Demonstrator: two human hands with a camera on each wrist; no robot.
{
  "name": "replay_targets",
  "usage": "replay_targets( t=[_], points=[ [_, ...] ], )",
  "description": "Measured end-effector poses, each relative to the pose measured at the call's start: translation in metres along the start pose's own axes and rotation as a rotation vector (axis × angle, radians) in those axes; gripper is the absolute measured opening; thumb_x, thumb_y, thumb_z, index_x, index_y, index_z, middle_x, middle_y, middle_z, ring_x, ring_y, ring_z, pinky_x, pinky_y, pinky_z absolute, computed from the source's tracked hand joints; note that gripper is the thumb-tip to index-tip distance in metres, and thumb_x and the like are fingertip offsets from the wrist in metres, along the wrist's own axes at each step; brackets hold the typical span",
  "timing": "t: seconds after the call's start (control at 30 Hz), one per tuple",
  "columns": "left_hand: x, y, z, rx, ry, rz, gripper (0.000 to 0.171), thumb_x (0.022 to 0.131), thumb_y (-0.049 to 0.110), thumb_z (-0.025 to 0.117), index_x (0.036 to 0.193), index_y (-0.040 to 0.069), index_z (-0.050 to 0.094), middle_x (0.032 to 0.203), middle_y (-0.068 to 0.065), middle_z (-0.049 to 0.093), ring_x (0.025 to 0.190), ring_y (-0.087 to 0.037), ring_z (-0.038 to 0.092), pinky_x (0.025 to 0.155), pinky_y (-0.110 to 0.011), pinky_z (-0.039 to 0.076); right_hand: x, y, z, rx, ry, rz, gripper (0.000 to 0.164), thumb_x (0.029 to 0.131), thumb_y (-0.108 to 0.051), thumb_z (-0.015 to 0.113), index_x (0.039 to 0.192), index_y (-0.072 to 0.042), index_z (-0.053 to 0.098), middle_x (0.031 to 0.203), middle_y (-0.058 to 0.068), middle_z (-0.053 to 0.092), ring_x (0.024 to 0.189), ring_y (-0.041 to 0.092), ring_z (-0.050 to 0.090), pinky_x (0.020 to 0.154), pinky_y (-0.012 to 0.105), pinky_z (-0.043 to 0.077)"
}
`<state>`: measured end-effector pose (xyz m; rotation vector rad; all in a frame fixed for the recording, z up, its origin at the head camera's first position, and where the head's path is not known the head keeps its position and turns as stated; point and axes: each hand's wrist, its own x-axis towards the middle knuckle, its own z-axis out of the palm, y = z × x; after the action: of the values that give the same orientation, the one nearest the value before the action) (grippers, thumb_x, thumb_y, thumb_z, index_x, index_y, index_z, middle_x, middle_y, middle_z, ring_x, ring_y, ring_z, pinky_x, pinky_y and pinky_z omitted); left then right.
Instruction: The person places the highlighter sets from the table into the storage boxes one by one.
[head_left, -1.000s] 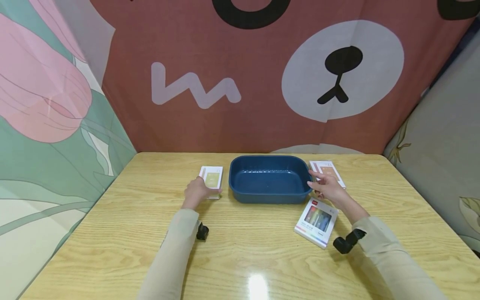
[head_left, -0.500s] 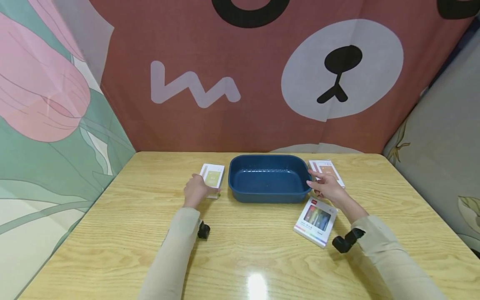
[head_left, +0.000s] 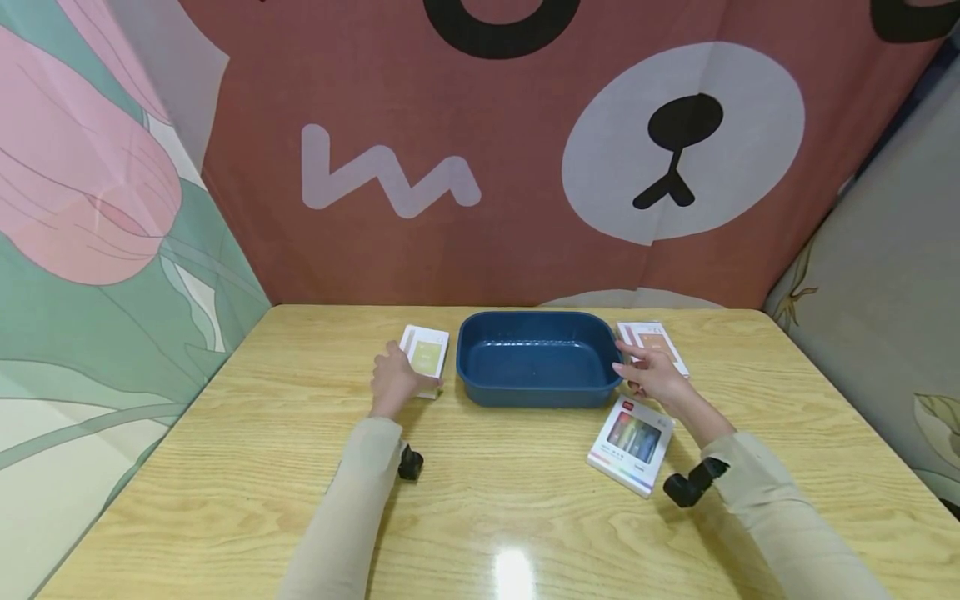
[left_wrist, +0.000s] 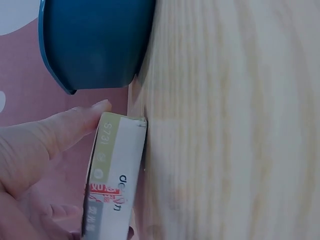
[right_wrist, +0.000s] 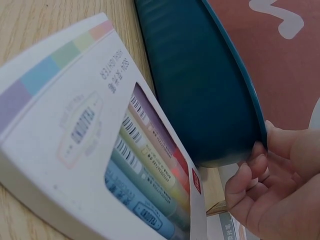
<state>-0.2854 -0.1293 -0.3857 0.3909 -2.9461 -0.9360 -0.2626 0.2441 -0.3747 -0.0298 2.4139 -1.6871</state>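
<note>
My left hand (head_left: 393,383) grips a small white box with a yellow-green panel (head_left: 427,354), thumb on its near end and fingers along its left side. In the left wrist view, this box (left_wrist: 116,175) shows a printed end close to the table. A deep blue plastic basin (head_left: 540,397) stands right of it. My right hand (head_left: 656,379) pinches the basin's right rim between thumb and fingers; the right wrist view shows the fingers (right_wrist: 245,182) at the rim's corner. Near that hand lies a white windowed highlighter box (head_left: 632,446), with several coloured highlighters (right_wrist: 150,170) visible inside.
Behind my right hand lies another white box with an orange panel (head_left: 660,340), partly covered by the hand. Everything rests on a light wooden table (head_left: 480,492). A reddish-brown cloth with a bear print (head_left: 525,250) hangs along the table's back edge.
The yellow-green box has slid slightly away and to the right, turning a little, with my left hand on it. The right hand and basin have stayed in place.
</note>
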Motion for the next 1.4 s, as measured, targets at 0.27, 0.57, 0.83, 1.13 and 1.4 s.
replay_targets(
  t=[0.27, 0.57, 0.83, 1.13, 1.4],
  points=[
    [-0.001, -0.005, -0.001, -0.041, 0.028, 0.015, 0.091, 0.057, 0.033, 0.084, 0.121, -0.006, 0.032, 0.108, -0.03, 0.041, 0.101, -0.043, 0.044, 0.081, -0.049, 0.04, 0.0, 0.001, 0.001, 0.029, -0.006, -0.002, 0.054, 0.093, -0.008, 0.047, 0.141, -0.002, 0.022, 0.064, 0.003, 0.037, 0.052, 0.014, 0.036, 0.046, 0.025, 0.031],
    [0.002, -0.017, -0.01, -0.152, -0.038, 0.066, 0.089, 0.065, 0.024, 0.08, 0.128, -0.014, 0.029, 0.118, -0.034, 0.043, 0.108, -0.044, 0.043, 0.09, -0.047, 0.036, -0.001, 0.003, 0.002, 0.052, -0.008, 0.004, 0.054, 0.094, -0.01, 0.047, 0.141, -0.003, 0.022, 0.062, 0.001, 0.036, 0.051, 0.014, 0.037, 0.048, 0.025, 0.032],
    [0.004, -0.022, -0.019, -0.284, -0.104, 0.072, 0.078, 0.074, 0.014, 0.072, 0.133, -0.012, 0.028, 0.131, -0.031, 0.033, 0.118, -0.043, 0.034, 0.096, -0.047, 0.029, -0.001, 0.002, 0.001, 0.067, -0.004, 0.013, 0.054, 0.094, -0.008, 0.046, 0.141, -0.004, 0.021, 0.063, 0.002, 0.035, 0.051, 0.014, 0.037, 0.048, 0.026, 0.031],
    [0.009, -0.029, -0.023, -0.397, -0.17, 0.052, 0.06, 0.086, 0.011, 0.057, 0.136, -0.005, 0.029, 0.137, -0.027, 0.026, 0.121, -0.042, 0.03, 0.097, -0.048, 0.027, 0.0, 0.002, 0.0, 0.069, -0.013, 0.019, 0.056, 0.093, -0.011, 0.048, 0.142, -0.005, 0.021, 0.067, 0.004, 0.037, 0.054, 0.015, 0.039, 0.049, 0.026, 0.034],
    [0.013, -0.031, -0.024, -0.57, -0.201, -0.039, 0.052, 0.09, 0.007, 0.048, 0.136, -0.005, 0.029, 0.119, -0.029, 0.045, 0.071, -0.02, 0.057, 0.061, -0.029, 0.049, -0.001, 0.001, 0.0, 0.065, -0.008, 0.03, 0.056, 0.093, -0.012, 0.049, 0.142, -0.006, 0.021, 0.067, 0.005, 0.039, 0.054, 0.015, 0.041, 0.049, 0.025, 0.036]
  ],
)
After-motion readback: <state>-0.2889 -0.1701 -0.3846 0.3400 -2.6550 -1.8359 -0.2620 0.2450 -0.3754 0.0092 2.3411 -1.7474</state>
